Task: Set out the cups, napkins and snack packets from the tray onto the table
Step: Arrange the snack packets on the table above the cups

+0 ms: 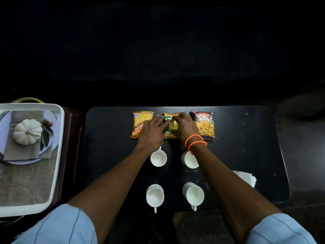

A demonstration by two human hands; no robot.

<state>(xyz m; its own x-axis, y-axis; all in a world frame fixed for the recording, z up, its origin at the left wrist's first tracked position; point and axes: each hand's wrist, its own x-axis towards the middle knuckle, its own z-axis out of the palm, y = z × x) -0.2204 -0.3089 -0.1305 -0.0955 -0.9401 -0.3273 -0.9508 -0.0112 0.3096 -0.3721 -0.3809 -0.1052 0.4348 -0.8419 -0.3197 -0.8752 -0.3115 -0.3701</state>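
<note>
Nearest the person, four white ceramic cups (pixel 155 195) stand in two pairs on the black surface (pixel 246 155), with white folded napkins (pixel 246 177) just right of them. Beyond, both hands meet on the green-and-yellow middle snack packet (pixel 171 125). The left hand (pixel 152 133) lies flat with fingers spread on its left edge; the right hand (pixel 183 126) curls loosely over its top. The packet's long axis runs away from the person, parallel to the orange packet (pixel 141 123) and the dark brown packet (pixel 204 125). Both hands are equally near.
</note>
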